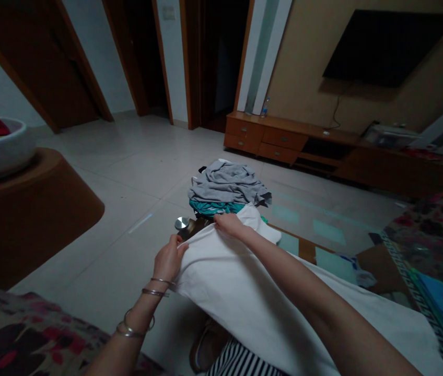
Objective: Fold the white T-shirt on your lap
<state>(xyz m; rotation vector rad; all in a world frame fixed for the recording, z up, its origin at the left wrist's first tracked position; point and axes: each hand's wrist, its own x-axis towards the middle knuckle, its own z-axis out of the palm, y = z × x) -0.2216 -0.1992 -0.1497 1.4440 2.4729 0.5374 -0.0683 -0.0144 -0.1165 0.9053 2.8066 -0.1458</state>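
Left hand and right hand each pinching the white cloth's far edge, cloth trailing lapward.

No readable text anywhere I look. White cloth in my hands is plain, no label or print showing. Bottle on the TV cabinet, upper middle of frame, is too small to read. TV screen, upper right, is dark, no brand legible.

Glass table; clothes pile
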